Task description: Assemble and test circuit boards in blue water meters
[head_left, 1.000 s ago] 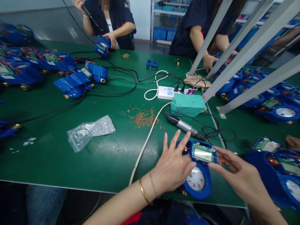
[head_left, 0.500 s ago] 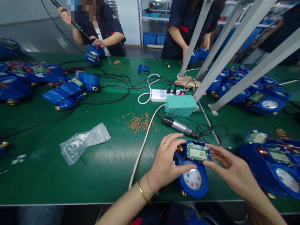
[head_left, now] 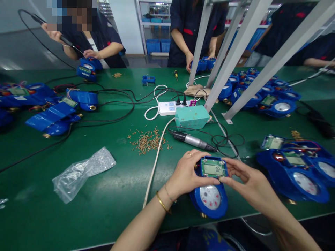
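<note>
Head view: left hand (head_left: 184, 172), right hand (head_left: 255, 181) gripping display (head_left: 212, 168) at opposite ends, long axis running left-right, dial (head_left: 210, 197) lying on near side

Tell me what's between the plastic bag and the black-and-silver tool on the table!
A pile of little screws, then a pale cord, in the head view.

Green table (head_left: 104, 219), pale wall (head_left: 128, 31), metal shelving (head_left: 159, 24)
</note>
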`<state>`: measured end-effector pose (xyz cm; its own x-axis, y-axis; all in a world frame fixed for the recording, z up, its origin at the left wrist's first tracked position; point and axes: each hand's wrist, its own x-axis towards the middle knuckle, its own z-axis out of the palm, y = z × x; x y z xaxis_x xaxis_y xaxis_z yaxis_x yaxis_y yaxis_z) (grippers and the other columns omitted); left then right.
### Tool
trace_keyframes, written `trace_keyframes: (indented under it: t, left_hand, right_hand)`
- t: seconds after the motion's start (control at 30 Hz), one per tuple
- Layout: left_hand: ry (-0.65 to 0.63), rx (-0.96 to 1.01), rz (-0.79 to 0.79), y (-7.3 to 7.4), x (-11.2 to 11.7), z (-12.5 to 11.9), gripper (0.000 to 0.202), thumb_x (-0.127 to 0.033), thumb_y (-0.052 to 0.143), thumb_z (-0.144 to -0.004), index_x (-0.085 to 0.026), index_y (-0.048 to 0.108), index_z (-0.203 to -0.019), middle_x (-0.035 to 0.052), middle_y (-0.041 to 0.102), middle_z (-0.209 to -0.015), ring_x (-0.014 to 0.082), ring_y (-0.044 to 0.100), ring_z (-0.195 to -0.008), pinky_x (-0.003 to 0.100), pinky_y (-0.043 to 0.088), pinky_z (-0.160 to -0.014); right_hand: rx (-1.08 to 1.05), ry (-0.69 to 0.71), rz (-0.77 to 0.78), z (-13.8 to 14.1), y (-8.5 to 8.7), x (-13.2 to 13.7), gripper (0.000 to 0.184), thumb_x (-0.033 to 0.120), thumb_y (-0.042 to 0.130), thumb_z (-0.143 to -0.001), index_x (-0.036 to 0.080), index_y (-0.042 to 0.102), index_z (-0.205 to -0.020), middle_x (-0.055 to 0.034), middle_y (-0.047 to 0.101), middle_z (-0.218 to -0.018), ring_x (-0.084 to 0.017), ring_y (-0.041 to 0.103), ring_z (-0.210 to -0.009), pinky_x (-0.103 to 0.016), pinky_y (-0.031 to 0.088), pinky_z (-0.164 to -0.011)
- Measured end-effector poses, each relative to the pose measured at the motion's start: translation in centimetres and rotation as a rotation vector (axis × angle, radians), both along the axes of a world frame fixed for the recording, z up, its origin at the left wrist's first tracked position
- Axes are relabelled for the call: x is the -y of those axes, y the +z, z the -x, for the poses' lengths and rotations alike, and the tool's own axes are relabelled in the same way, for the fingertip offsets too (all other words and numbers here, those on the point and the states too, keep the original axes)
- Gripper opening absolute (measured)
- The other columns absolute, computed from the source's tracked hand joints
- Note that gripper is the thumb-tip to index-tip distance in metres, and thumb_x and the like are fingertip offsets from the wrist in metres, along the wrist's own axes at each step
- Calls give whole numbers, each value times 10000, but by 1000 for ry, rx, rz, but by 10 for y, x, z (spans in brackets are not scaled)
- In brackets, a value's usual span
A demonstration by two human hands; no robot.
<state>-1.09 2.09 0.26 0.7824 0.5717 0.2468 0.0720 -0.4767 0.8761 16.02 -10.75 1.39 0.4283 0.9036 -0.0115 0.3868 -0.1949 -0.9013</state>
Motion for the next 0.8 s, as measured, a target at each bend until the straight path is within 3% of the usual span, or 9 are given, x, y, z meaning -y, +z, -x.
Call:
trace_keyframes:
  t: [0.33, 0.6, 0.8]
  left_hand:
    - [2, -25, 84, 1, -2, -8, 632, -406, 900, -616, -207, 655, -1164, 63, 669, -1125, 255, 590, -1073, 363, 447, -939]
    - [10, -22, 89, -1, -7, -6, 573, -365, 898, -621, -205, 662, -1119, 59, 660, -1086, 257, 584, -1052, 365, 442, -922]
    - [-22, -70, 86, 0, -10, -4, 670, -479, 924, -521, -219, 689, -1093, 50, 628, -1005, 254, 576, -979, 350, 449, -840]
  right_hand:
    - [-187, -60, 20, 3, -6, 4, 526, 430, 816, -729, 186, 665, -1170, -84, 713, -1005, -232, 710, -864, -309, 616, -770]
    - [-7, 38, -89, 1, -12, 1, 345, 380, 769, -808, 262, 696, -1124, -41, 588, -1019, -155, 633, -818, -228, 574, -725]
    - [42, 61, -40, 1, -15, 2, 326, 387, 737, -827, 271, 685, -1128, -48, 616, -1078, -215, 621, -966, -271, 562, -757]
